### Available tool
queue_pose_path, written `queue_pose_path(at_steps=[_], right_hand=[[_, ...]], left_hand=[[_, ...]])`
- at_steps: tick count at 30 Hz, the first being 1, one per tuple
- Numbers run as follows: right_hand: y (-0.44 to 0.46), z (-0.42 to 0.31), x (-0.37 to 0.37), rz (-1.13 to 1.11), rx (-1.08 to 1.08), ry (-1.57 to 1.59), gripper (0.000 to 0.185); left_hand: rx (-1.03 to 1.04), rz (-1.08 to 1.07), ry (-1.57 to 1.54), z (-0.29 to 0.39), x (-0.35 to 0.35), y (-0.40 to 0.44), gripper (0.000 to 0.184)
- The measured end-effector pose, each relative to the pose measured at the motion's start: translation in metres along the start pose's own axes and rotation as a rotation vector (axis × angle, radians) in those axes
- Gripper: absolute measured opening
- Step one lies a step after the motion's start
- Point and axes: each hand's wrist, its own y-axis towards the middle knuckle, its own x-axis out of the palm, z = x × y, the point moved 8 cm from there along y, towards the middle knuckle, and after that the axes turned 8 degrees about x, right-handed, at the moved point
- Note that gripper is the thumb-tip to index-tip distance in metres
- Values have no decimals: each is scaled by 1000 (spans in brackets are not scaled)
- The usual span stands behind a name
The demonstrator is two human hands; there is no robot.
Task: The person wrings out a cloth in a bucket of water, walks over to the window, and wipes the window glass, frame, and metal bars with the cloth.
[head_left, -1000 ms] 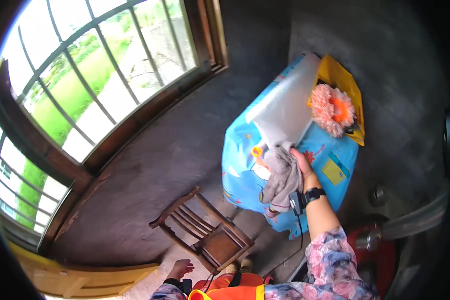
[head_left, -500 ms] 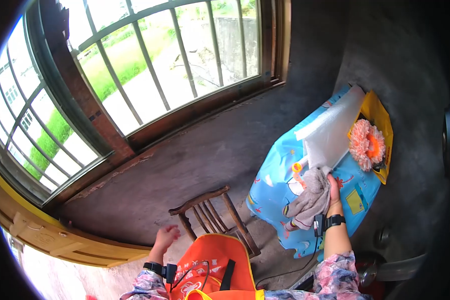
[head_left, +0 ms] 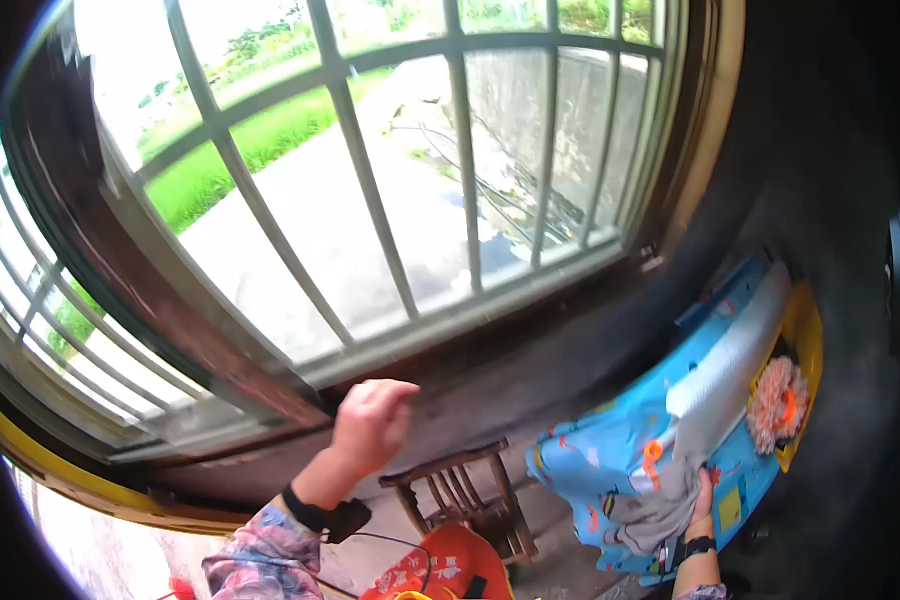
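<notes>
"Cloth (head_left: 665, 508), grey, at five o'clock in view: what is holding it?"

"The right hand (head_left: 704, 497); its fingers are grasping one edge, over the blue cover (head_left: 615, 425). A pink flower (head_left: 776, 405) is resting at four o'clock."

"And the left hand (head_left: 373, 425), at seven o'clock?"

"It is hovering before the barred window (head_left: 380, 215), fingers bending inward; whether they are clenching, I cannot tell. The wooden chair (head_left: 462, 492) is standing at six."

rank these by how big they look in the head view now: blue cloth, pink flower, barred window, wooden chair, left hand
1. barred window
2. blue cloth
3. wooden chair
4. left hand and pink flower, too alike to rank
</notes>
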Motion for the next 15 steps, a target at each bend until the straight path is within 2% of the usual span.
queue_pose_path(at_steps=[1,4,7,10,15], right_hand=[[-2,0,6,11,-1,-13,47],[-7,1,39,23,28,4,50],[5,7,24,4,62,-19,51],[15,12,-9,238,72,-26,47],[17,16,15,240,134,-37,47]], left_hand=[[75,-56,7,9,-2,19,20],[237,-18,-29,33,-18,56,24],[239,-8,-55,40,-31,59,23],[218,25,-4,45,-58,58,25],[168,62,87,50,-115,66,23]])
